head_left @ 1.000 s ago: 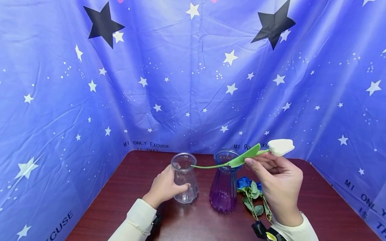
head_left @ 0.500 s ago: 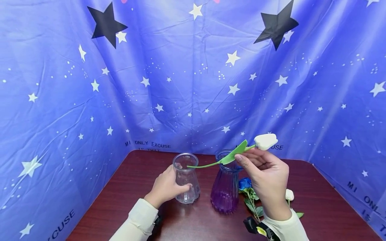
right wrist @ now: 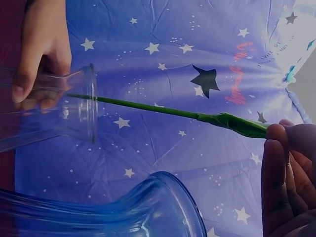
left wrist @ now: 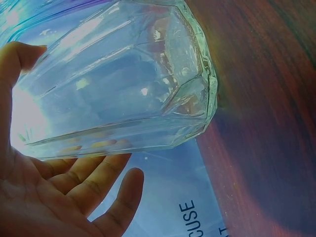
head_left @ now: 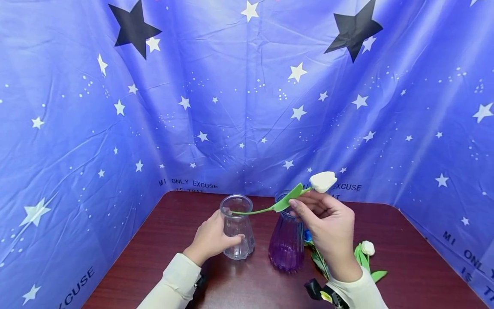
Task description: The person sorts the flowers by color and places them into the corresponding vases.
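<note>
My left hand [head_left: 210,238] grips a clear glass vase [head_left: 245,229] from its left side, thumb across the front. In the left wrist view the same vase [left wrist: 123,84] lies between thumb and fingers. High on the right, my right hand [head_left: 329,227] pinches a white tulip [head_left: 323,182] near its green leaf [head_left: 286,201]. The tulip slants, bloom up and to the right, stem pointing left. In the right wrist view its green stem [right wrist: 148,107] passes through the clear vase's mouth, the tip inside the neck.
A ribbed vase [head_left: 286,246], blue above and purple below, stands right of the clear one. Behind my right wrist lie a blue flower [head_left: 307,237], partly hidden, and another white tulip [head_left: 368,248]. A starry blue cloth [head_left: 247,107] surrounds the dark red wooden table [head_left: 143,253].
My right hand has moved left with the tulip, and the stem end has gone from the clear vase's right rim into its mouth. My left hand keeps its grip in place.
</note>
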### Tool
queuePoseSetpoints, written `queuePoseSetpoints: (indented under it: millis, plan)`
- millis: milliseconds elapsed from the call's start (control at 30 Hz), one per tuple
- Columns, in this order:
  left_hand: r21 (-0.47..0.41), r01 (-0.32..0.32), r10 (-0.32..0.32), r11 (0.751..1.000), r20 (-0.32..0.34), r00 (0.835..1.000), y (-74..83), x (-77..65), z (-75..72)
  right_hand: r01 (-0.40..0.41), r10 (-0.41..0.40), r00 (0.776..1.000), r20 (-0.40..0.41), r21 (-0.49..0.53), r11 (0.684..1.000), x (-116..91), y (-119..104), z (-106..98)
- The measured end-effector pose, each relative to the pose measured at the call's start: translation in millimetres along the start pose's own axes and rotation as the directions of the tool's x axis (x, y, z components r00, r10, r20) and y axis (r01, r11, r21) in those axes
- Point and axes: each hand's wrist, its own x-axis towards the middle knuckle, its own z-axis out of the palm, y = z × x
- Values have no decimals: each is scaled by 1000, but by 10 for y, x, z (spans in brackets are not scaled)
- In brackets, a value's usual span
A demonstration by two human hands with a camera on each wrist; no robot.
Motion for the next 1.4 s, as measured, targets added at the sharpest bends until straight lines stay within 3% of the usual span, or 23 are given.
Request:
queuePoseSetpoints:
  millis: [433, 867, 1400]
  plan:
    - [-18, 4, -4, 1000, 14, 1000, -10, 0, 1, -7, 5, 999, 44, 41, 999, -78, 53, 118]
    - [-5, 7, -6, 1000, 17, 1000, -27, -2, -8, -43, 43, 996, 79, -4, 999, -122, 96, 213]
    - [-3, 12, -12, 1000, 18, 1000, -14, 8, -19, -8, 14, 997, 74, -76, 997, -195, 160, 339]
